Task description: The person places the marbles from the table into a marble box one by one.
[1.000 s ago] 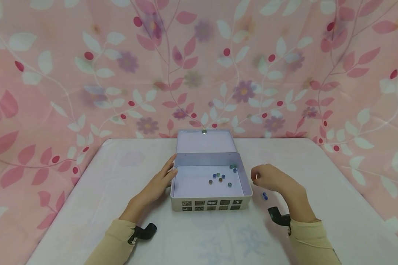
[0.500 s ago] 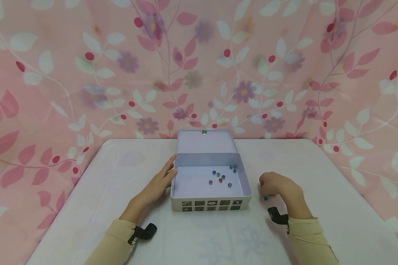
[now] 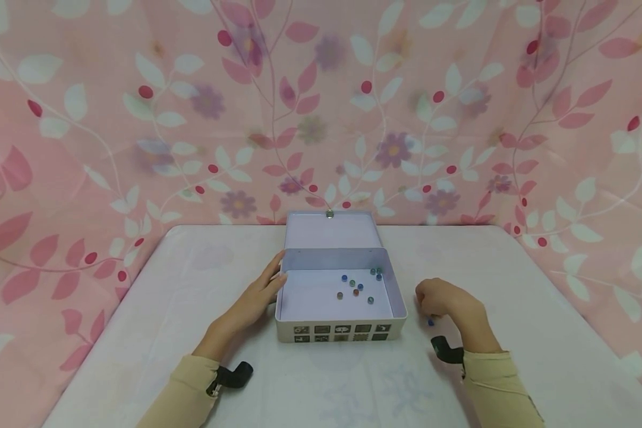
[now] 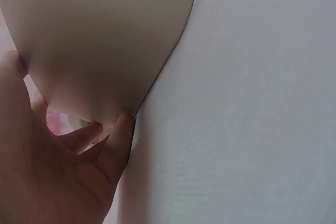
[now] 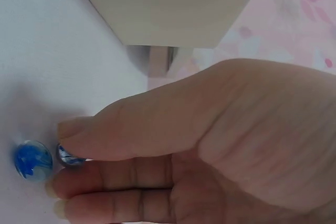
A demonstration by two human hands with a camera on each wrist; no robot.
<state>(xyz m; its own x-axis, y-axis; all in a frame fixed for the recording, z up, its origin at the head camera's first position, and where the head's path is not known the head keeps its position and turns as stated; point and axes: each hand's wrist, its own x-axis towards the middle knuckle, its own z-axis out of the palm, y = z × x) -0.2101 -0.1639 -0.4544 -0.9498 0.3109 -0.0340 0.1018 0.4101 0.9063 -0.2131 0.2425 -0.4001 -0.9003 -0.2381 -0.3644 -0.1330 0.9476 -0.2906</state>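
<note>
My left hand point(image 3: 257, 294) holds the left wall of an open tin box point(image 3: 283, 331), thumb at the rim and fingers outside. In the left wrist view its fingers point(image 4: 122, 135) lie against the box's plain side and corner. To the right of the box, my right hand point(image 3: 449, 300) is down at the table. It pinches a clear glass marble point(image 5: 68, 156) with blue streaks between thumb and fingertip. A second blue marble point(image 5: 33, 160) lies on the table just beyond the fingertips. Inside the box are several green, blue and brown marbles point(image 3: 355, 292).
The hinged lid point(image 3: 331, 230) leans back behind the box, with a small clasp point(image 3: 329, 213) at its top edge. A white cloth covers the table point(image 3: 219, 249). A pink floral curtain point(image 3: 321, 119) hangs close behind and around it.
My right hand has moved from beside the box's right wall down to the two blue marbles and now pinches one. A blue marble in the box has rolled slightly back. My left hand stays put.
</note>
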